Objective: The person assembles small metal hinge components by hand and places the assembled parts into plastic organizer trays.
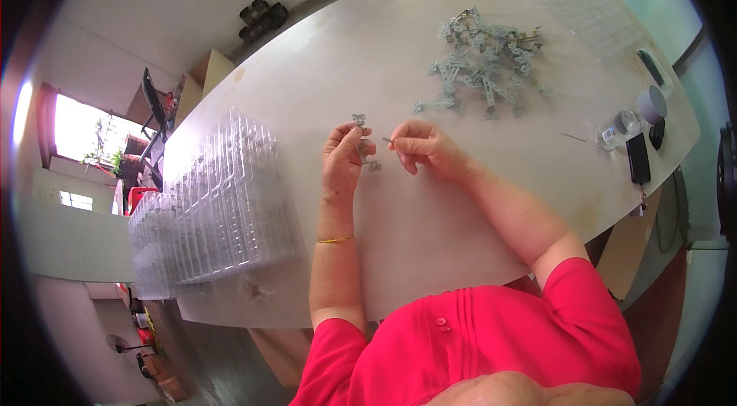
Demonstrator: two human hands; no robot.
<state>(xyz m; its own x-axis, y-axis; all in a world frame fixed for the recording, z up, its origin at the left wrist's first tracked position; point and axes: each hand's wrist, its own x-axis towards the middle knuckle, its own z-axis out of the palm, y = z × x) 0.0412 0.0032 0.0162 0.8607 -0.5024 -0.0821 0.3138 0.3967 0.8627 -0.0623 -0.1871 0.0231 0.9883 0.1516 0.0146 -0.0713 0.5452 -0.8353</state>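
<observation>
Over the middle of the pale table (pixel 414 237), my left hand (pixel 343 153) is closed round a small grey metal bracket (pixel 374 166), whose ends stick out above and below the fingers. Just to its right, my right hand (pixel 424 146) pinches a short, thin dark piece (pixel 386 140) between thumb and finger. That piece points at the bracket, with a narrow gap between them. Its exact kind is too small to make out. Farther off to the right lies a tangled heap of similar grey metal brackets (pixel 487 61), a few with brass-coloured parts.
Clear plastic trays (pixel 223 203) are stacked at the table's left, with more flat clear trays (pixel 564 3) at the far right. Along the right edge are a clear bottle (pixel 618 132), a grey round-ended object (pixel 652 104), a black phone (pixel 638 159) and a thin rod (pixel 573 136).
</observation>
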